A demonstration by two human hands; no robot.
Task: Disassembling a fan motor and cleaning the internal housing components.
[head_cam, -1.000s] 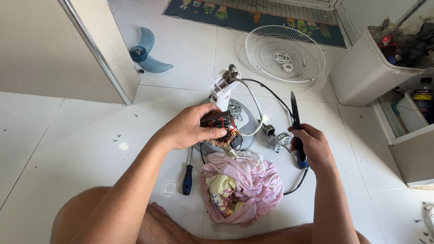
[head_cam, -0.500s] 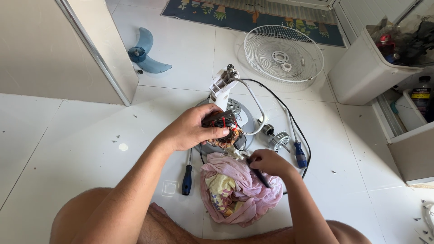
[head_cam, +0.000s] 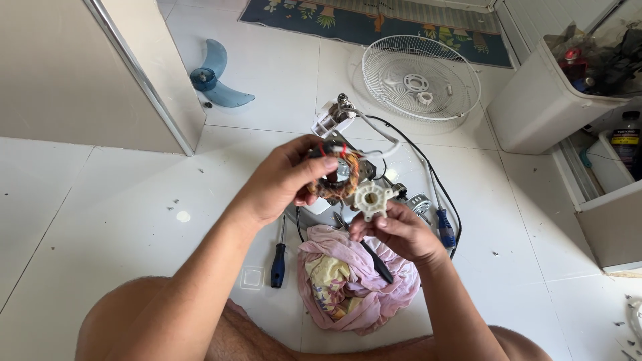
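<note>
My left hand [head_cam: 284,180] grips a fan motor stator [head_cam: 336,177] with copper windings and red wires, lifted above the floor. My right hand [head_cam: 394,230] holds a small white plastic part [head_cam: 372,198] with rounded lobes against the motor's lower right side. A white cable runs from the motor back to a white fan housing piece [head_cam: 329,120] on the floor. A dark-handled tool [head_cam: 376,261] lies on the pink cloth [head_cam: 348,281] just below my right hand.
A blue-handled screwdriver [head_cam: 278,262] lies left of the cloth, another blue-handled tool [head_cam: 445,228] to the right. A white wire fan guard [head_cam: 420,83] and blue fan blade [head_cam: 217,83] lie farther off. A white bin [head_cam: 542,107] and open drawer stand right.
My right hand set down the blue-handled tool at the right, reached over the pink cloth, and now holds a white plastic part at the motor. The motor has been lifted higher.
</note>
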